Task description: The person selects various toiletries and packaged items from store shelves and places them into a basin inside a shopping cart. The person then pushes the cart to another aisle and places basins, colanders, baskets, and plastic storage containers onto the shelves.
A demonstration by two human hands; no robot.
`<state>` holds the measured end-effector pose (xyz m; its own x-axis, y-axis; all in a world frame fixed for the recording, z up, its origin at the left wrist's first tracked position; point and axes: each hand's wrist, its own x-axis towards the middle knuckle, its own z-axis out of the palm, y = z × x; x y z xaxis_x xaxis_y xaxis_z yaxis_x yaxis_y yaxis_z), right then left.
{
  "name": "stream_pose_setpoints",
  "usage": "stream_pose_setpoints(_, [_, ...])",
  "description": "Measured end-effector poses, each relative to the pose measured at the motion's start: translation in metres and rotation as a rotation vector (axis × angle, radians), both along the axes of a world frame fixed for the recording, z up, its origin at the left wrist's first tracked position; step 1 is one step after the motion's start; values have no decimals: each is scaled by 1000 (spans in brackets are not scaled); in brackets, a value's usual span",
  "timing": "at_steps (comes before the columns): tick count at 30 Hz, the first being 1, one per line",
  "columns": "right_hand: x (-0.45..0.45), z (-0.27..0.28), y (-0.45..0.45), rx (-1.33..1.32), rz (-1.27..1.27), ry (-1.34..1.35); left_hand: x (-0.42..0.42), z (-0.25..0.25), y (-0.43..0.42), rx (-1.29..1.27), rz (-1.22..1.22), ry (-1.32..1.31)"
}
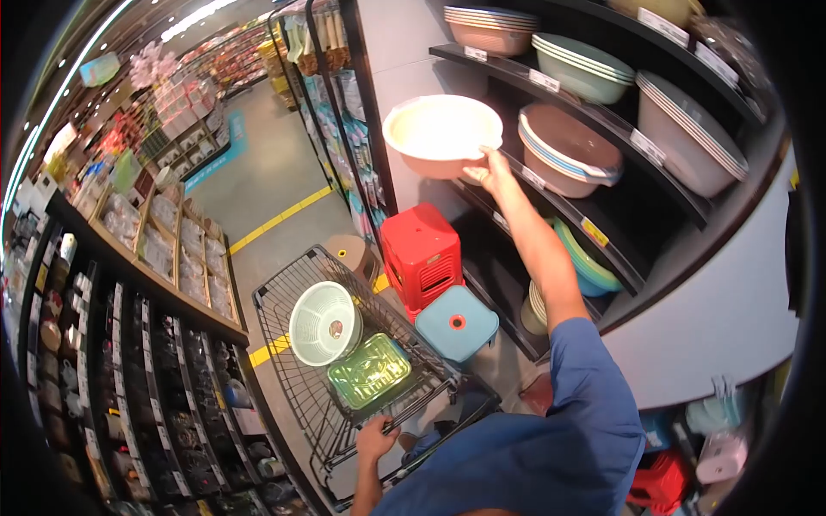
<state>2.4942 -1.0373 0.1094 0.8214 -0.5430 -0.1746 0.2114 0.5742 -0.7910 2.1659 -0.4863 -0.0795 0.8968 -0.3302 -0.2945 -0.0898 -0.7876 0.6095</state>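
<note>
My right hand (492, 172) grips the rim of a pale pinkish basin (430, 163), held out in front of the shelves with its bright inside facing up. Low down, my left hand (377, 437) is closed around the handle of a shopping cart (288, 408). Inside the cart sit a pale green colander (310, 322) and a green rectangular tray-like item with a shiny surface (368, 370). Close to my right hand, a stack of brown and beige basins (568, 155) rests on the middle shelf.
Red stools (422, 249) and a blue stool (458, 322) stand between cart and shelves. More basin stacks (585, 69) fill the upper shelf. A dark rack of small goods (129, 387) lines the left. An aisle floor (275, 155) with yellow lines stretches ahead.
</note>
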Motion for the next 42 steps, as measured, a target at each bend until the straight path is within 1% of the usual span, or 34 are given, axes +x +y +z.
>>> stream_pose_setpoints(3, [56,11,-54,113,-21,31,3,10,-7,30,34,20])
stream_pose_setpoints(5, [87,14,-92,154,-6,14,4,2,-6,39,43,-20])
stream_pose_setpoints(6, [91,24,-100,140,-23,24,6,-1,-6,40,31,-63])
stream_pose_setpoints(8, [111,25,-130,152,-46,28,6,-4,-2,55,70,-3])
stream_pose_setpoints(10, [126,18,-153,86,-104,39,2,-6,0,120,39,-75])
stream_pose_setpoints(11, [131,16,-166,84,-81,53,-1,-8,1,231,87,-5])
stream_pose_setpoints(15, [150,3,-205,25,-205,120,-2,-3,-2,279,109,11])
stream_pose_setpoints(17, [159,-5,-219,36,-232,146,-4,-5,1,341,97,78])
stream_pose_setpoints(20, [178,-9,-228,101,-334,71,-3,4,-3,337,124,125])
stream_pose_setpoints(21, [180,-4,-226,145,-395,125,-3,3,-3,340,129,119])
stream_pose_setpoints(24, [177,4,-221,126,-404,122,-8,-5,5,342,130,112])
stream_pose_setpoints(26, [192,-15,-238,128,-405,88,-9,-8,6,337,128,79])
stream_pose_setpoints(27, [195,-15,-241,151,-420,98,-9,-10,6,338,133,87])
stream_pose_setpoints(29, [212,-32,-262,210,-408,85,-9,-5,5,331,154,104])
stream_pose_setpoints(32, [223,-37,-268,190,-532,103,-14,-7,8,364,162,144])
stream_pose_setpoints(35, [249,-66,-299,205,-511,40,-14,-8,7,370,173,145])
stream_pose_setpoints(36, [250,-63,-300,206,-505,38,-15,-10,8,369,174,139])
stream_pose_setpoints(38, [246,-56,-300,324,-417,106,-15,-8,6,368,185,135])
stream_pose_setpoints(39, [284,-109,-351,299,-279,130,-14,-2,3,363,178,149])
stream_pose_setpoints(40, [274,-102,-349,297,-270,135,-14,1,1,357,170,164])
stream_pose_setpoints(42, [244,-89,-334,182,-326,208,-16,1,0,336,194,173])
